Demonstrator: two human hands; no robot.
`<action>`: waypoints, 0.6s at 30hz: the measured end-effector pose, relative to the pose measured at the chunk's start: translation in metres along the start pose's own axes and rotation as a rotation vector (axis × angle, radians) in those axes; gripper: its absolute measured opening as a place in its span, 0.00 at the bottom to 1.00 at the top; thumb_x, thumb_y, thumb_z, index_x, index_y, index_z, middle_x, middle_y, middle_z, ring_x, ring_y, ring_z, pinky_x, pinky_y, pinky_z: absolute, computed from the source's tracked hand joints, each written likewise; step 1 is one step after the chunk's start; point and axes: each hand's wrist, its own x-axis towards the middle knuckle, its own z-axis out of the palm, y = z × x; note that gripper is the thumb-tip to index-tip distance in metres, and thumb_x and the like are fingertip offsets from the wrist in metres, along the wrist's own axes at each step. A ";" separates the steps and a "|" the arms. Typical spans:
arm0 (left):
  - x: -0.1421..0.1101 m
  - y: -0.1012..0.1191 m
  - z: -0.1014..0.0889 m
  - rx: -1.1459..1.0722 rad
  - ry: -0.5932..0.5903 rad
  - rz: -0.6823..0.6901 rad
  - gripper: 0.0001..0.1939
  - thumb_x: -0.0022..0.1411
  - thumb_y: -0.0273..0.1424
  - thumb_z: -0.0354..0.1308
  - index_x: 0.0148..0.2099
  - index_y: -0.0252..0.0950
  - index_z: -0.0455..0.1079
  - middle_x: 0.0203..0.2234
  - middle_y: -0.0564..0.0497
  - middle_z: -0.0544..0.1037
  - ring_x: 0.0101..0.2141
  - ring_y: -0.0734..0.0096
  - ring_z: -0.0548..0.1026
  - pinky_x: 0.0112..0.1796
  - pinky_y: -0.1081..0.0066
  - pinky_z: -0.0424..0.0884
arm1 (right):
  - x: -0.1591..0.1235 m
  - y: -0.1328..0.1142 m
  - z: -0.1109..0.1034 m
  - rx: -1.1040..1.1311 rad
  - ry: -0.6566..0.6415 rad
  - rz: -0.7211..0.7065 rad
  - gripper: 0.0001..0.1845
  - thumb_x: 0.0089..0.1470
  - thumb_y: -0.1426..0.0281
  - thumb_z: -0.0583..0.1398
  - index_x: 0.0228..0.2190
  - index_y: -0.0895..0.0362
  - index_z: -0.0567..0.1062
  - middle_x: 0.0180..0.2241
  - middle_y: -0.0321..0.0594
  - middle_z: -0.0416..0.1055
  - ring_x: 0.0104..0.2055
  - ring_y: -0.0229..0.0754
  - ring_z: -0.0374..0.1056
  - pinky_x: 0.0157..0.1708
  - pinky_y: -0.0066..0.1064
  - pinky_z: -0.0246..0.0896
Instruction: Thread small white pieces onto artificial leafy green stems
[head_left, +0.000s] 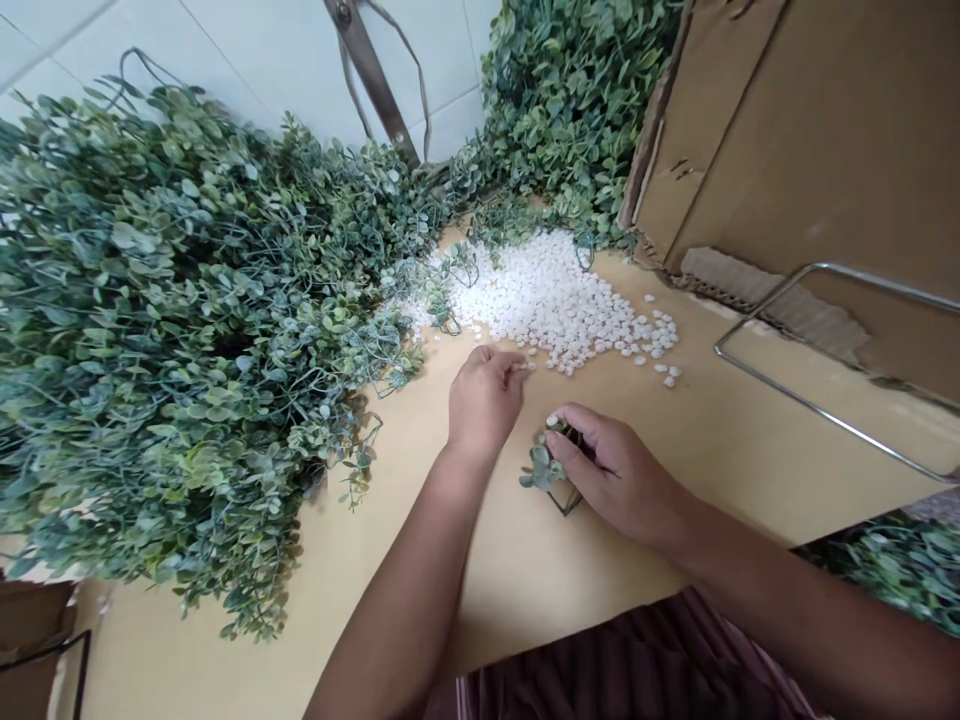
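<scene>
My right hand [611, 475] is closed around a small sprig of artificial greenery [541, 468], its leaves pointing left and a thin green stem bent below the fingers. A small white piece [553, 421] shows between thumb and forefinger at the sprig's tip. Further left, my left hand [486, 395] is pinched at the near edge of a pile of small white pieces [559, 300]. A pale bit shows at its fingertips, apparently one of these pieces, though the fingers partly hide it.
Heaped artificial foliage [187, 330] covers the left of the tan table [420, 480]; more foliage [577, 100] stands at the back. A cardboard box [825, 150] rises at right, with a bent metal wire frame [817, 410] before it. A metal strip [371, 75] leans against the tiled wall.
</scene>
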 end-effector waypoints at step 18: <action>-0.068 0.013 -0.034 -1.232 -0.048 -0.555 0.14 0.37 0.29 0.70 0.32 0.35 0.75 0.22 0.54 0.78 0.20 0.82 0.71 0.24 0.80 0.66 | -0.003 -0.003 0.007 0.220 0.003 0.081 0.10 0.52 0.68 0.53 0.21 0.58 0.64 0.18 0.32 0.59 0.20 0.32 0.55 0.19 0.24 0.52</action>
